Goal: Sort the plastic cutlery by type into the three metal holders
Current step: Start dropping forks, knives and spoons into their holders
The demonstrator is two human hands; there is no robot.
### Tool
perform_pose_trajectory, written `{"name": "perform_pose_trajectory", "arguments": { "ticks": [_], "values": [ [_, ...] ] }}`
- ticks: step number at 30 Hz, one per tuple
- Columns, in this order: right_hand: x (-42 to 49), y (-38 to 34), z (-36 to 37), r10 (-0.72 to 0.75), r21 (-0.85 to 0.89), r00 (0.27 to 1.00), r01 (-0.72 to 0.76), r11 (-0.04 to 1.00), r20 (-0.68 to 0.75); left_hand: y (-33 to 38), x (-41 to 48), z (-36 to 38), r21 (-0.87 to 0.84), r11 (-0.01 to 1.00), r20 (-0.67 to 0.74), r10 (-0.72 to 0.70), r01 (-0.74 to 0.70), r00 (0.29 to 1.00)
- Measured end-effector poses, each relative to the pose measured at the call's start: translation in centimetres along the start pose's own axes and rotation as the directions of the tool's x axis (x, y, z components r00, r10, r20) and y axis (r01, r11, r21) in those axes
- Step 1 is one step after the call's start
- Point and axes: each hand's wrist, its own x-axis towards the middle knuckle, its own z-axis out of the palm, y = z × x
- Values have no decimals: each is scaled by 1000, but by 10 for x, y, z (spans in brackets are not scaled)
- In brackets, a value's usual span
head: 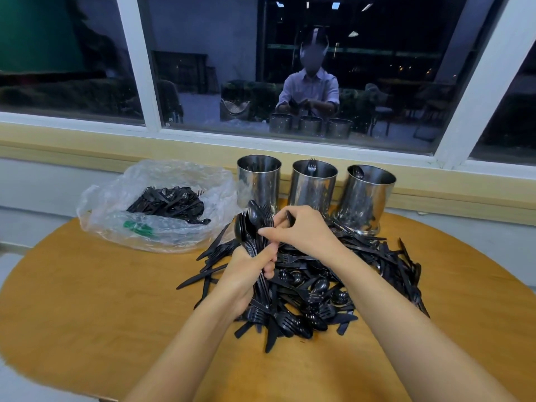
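We see the bench [87,300] bright and warm under even indoor light from above; shadows beneath the cutlery [319,285] are soft and faint. The black cutlery merges into one dark mass, with only small highlights picking out the shapes. The holders [311,190] carry streaks of glare, and the bag [179,175] shines pale. The window [72,53] is dark and mirrors the room: ceiling lights [335,5] show as small bright patches, and the face in the reflection is blurred. We note wide-angle distortion: the frame [136,62] leans, the bench edge bows, and the corners look soft.
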Motion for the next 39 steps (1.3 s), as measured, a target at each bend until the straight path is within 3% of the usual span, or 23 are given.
{"name": "perform_pose_trajectory", "arguments": {
  "ticks": [6,12,15,21,28,34,39],
  "values": [
    [4,6,-1,-24,-44,1000,24,999,-16,-1,4,-2,19,1000,-18,-3,3,1000],
    [3,12,-2,-31,254,999,41,966,-40,5,4,-5,-127,991,105,-33,46,994],
    [5,15,-1,-26,319,996,53,946,-88,6,6,-5,-181,982,114,-25,45,993],
    [4,8,7,-105,98,980,123,988,-169,4,7,2,61,996,-89,64,-58,994],
    [4,6,10,-78,18,985,82,996,-154,4,5,2,219,974,-95,80,-58,992],
    [5,14,6,36,410,989,27,912,-145,4,2,-5,-38,999,39,-9,10,999],
    [4,12,7,18,555,1000,-7,832,-15,7,4,-7,-162,985,187,-30,61,982]
  ]
}}
